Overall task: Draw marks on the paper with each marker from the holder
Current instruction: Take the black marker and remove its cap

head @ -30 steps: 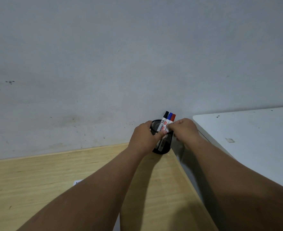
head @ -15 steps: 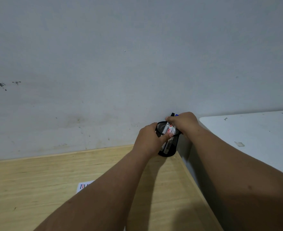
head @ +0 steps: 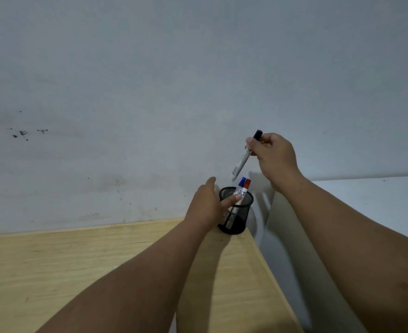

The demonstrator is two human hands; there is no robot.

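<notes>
Head view: the only view, looking down over both forearms to the far corner of a wooden table.
Right hand: raised above and just right of the holder, fingers pinched round one marker near its capped end — grasping it.
Black-capped marker: one, white barrel, tilted, black cap up by the right thumb, lower end hanging free just above the two markers left in the holder, touching neither.
Left hand: against the left side of the holder, fingers spread and loose; one fingertip lies across the rim, thumb pointing up — resting on it, not gripping it.
Holder: one black mesh cup, upright, at the table's far right corner, just right of the left hand and below the right hand.
Markers in holder: two, standing side by side and leaning slightly right — a blue-capped marker and a red-capped marker, caps touching, just beyond the left fingertip.
Marker count: three in all, one in the right hand, two in the cup.
Paper: I cannot pick it out for certain; the left forearm covers much of the tabletop.
White table: one, set beside the wooden one, under and right of the right forearm.
Wall: grey, behind both hands, with a few dark specks well to the left.
</notes>
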